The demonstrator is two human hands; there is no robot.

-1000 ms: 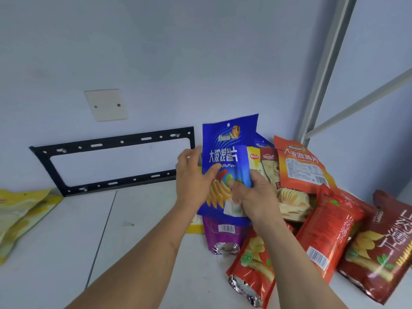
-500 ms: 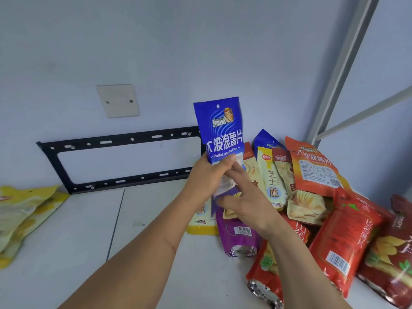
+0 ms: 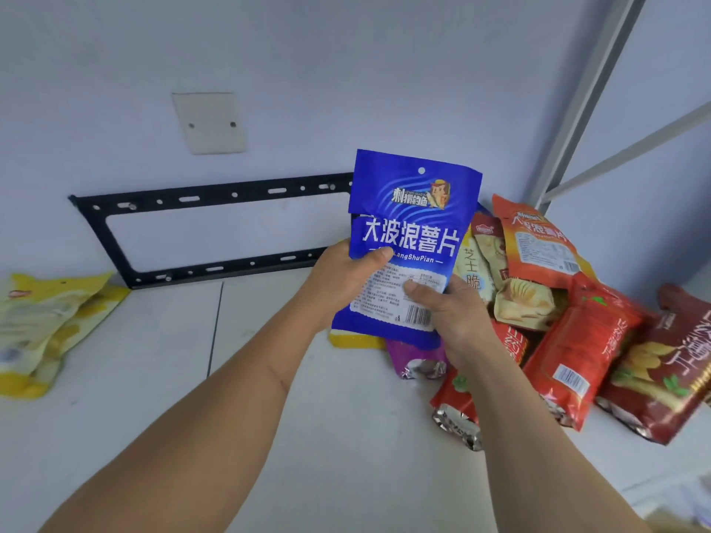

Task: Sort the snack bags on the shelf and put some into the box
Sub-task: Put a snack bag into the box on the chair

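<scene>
Both hands hold one blue chip bag (image 3: 413,225) upright at the centre of the frame, its back label and barcode facing the camera. The left hand (image 3: 342,280) grips the bag's left edge, thumb curled over the printed face; the right hand (image 3: 448,311) pinches its lower right part, thumb pressed on the white label and fingers behind. The bag is lifted clear of the white shelf (image 3: 269,378).

Just below it, a yellow bag (image 3: 356,340) and a purple bag (image 3: 417,359) lie on the shelf. To the right of centre sits a heap of snack bags: a cream cheese-crisp bag (image 3: 471,269), an orange bag (image 3: 536,244) leaning against the wall, a beige bag (image 3: 525,305), a bright red bag (image 3: 577,352), and a dark red bag (image 3: 669,375) at the right edge. At the left edge lie yellow bags (image 3: 42,328), well apart from the heap. A black metal bracket (image 3: 207,230) is fixed to the wall, with a cream cover plate (image 3: 209,123) above it in the upper left.
</scene>
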